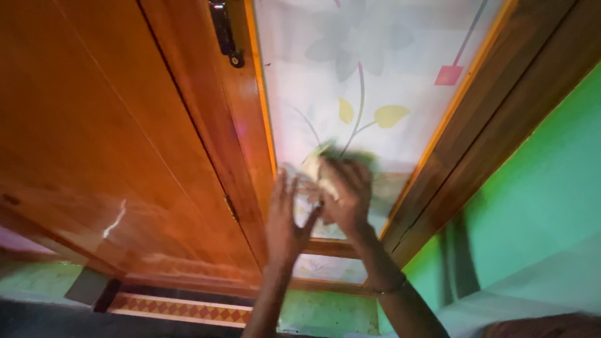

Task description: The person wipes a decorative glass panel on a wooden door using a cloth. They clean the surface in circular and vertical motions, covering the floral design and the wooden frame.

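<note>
Right hand (345, 191) is bunched up around a pale wad of cloth (318, 170) — grasping it and pressing it flat against the frosted glass panel (375, 75), the one with the faded flower-and-leaf print. It's motion-blurred, so the exact shape of the cloth is hard to call, and there's a greenish smear at its upper edge that could be part of it or part of the print; I can't tell which.

Left hand (287, 216) is right beside it, a bit lower and to the left, fingers spread and released, holding nothing. It looks like the palm rests on the glass near the orange inner trim (266, 119), though contact isn't clear.

So the cloth sits in the right hand, up and to the right of the left hand — the right is the one on it.

Further out: the glossy wooden door (113, 125) to the left, a black latch (223, 34) on the frame up top, a darker wood frame (501, 106) on the right, then the green wall (551, 188).
</note>
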